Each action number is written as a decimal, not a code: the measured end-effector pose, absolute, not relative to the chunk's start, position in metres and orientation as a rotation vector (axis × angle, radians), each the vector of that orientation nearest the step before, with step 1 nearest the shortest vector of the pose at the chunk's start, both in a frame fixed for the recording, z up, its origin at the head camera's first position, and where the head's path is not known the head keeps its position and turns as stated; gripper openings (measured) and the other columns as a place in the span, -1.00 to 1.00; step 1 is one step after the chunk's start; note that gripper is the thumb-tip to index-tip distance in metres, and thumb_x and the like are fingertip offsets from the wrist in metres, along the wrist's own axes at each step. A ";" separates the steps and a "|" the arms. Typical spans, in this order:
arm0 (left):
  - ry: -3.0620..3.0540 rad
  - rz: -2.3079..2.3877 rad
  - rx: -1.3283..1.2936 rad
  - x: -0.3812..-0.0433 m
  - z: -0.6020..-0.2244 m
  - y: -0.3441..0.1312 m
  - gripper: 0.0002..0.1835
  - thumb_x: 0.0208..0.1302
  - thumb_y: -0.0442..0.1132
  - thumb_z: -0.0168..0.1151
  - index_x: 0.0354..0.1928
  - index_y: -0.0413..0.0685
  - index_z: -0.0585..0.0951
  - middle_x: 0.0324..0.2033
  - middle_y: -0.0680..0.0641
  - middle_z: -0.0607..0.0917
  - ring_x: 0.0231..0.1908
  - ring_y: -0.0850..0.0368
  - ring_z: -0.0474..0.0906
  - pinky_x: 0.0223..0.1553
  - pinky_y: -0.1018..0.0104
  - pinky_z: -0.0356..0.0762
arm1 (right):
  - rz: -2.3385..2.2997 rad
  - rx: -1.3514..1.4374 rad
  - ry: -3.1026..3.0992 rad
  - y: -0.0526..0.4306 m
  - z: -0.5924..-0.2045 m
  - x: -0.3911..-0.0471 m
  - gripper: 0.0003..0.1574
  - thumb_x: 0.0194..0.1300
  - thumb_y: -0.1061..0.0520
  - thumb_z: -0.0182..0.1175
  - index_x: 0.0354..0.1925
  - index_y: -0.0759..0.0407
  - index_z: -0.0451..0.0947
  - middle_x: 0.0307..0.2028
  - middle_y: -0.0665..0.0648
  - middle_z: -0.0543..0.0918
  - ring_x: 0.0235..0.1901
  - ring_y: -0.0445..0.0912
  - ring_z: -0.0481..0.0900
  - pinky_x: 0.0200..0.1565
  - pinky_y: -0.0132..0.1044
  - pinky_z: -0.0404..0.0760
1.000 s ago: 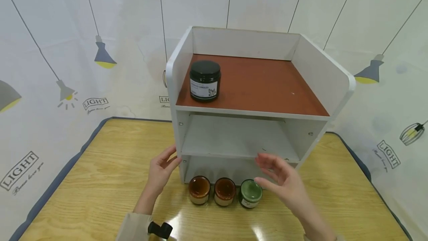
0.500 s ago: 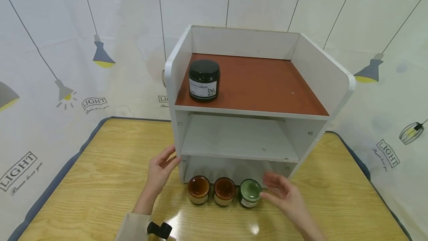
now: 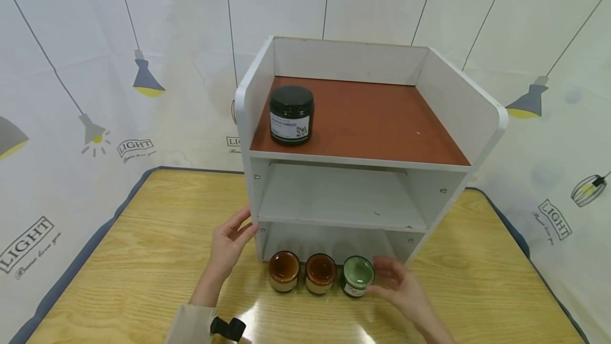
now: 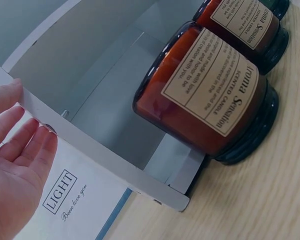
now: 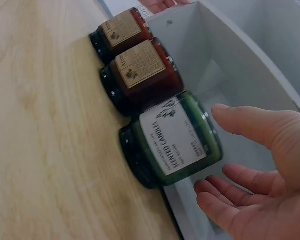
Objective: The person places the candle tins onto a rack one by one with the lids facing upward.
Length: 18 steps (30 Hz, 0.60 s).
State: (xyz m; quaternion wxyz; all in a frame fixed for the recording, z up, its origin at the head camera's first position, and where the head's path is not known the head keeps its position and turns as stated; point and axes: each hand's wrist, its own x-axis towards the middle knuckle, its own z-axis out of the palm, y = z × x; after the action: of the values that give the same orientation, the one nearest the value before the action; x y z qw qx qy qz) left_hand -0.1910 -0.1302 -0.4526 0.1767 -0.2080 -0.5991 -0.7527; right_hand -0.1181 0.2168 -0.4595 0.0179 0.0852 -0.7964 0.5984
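In the head view, two amber candle jars (image 3: 284,271) (image 3: 321,274) and a green candle jar (image 3: 357,276) stand upright in a row on the table before the white shelf (image 3: 334,226). My left hand (image 3: 227,243) touches the shelf's left side panel near the front edge, its fingers lightly bent. Just right of the green jar, my right hand (image 3: 401,290) has thumb and fingers spread around its side. The right wrist view shows those fingers (image 5: 220,202) close to the green jar's glass but not closed on it. The jar's label reads "Scented Candles".
A dark lidded candle jar (image 3: 291,116) sits at the left of the shelf's reddish-brown top (image 3: 372,121). Below are a middle shelf board (image 3: 343,193) and a bottom compartment. The wooden table (image 3: 143,259) meets a printed cloth backdrop (image 3: 191,68) behind.
My right hand has come down from in front of the middle shelf to beside the green candle jar. The left hand and the jars stay where they were.
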 end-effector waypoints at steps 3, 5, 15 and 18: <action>-1.700 -2.130 -0.589 -0.191 -0.453 -0.130 -0.49 0.10 -0.67 0.15 0.03 -0.05 0.61 0.01 0.06 0.61 0.07 0.27 0.49 0.02 0.39 0.54 | 1.845 0.309 -2.472 0.217 -0.464 -0.120 -0.29 -0.08 0.44 0.38 0.06 0.58 0.35 -0.06 0.43 0.53 -0.14 -0.27 0.52 -0.03 -0.39 0.59; -1.703 -2.128 -0.592 -0.191 -0.453 -0.131 -0.50 0.10 -0.66 0.15 0.04 -0.06 0.61 0.01 0.06 0.61 0.07 0.27 0.48 0.02 0.39 0.54 | 1.861 0.292 -2.482 0.216 -0.466 -0.121 -0.28 -0.09 0.43 0.39 0.07 0.57 0.35 -0.07 0.40 0.54 -0.15 -0.27 0.52 -0.03 -0.37 0.60; -1.700 -2.140 -0.581 -0.191 -0.452 -0.130 -0.51 0.10 -0.66 0.15 0.03 -0.07 0.62 0.00 0.03 0.62 0.05 0.27 0.49 0.02 0.38 0.54 | 1.834 0.365 -2.506 0.217 -0.477 -0.123 -0.26 -0.11 0.40 0.42 0.07 0.55 0.36 -0.05 0.42 0.53 -0.13 -0.26 0.53 0.01 -0.20 0.59; -1.696 -2.142 -0.584 -0.191 -0.452 -0.130 -0.51 0.10 -0.66 0.14 0.03 -0.09 0.62 0.00 0.02 0.62 0.06 0.27 0.49 0.02 0.38 0.54 | 1.786 0.379 -2.531 0.216 -0.480 -0.124 -0.23 -0.14 0.37 0.45 0.07 0.54 0.37 -0.05 0.41 0.54 -0.12 -0.26 0.54 0.03 -0.16 0.58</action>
State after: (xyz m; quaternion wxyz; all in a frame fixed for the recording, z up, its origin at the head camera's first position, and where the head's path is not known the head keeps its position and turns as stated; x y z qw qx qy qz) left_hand -0.1908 -0.1300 -0.4523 0.1729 -0.2060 -0.5980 -0.7550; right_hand -0.1240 0.2157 -0.4795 0.0106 0.1216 -0.8110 0.5722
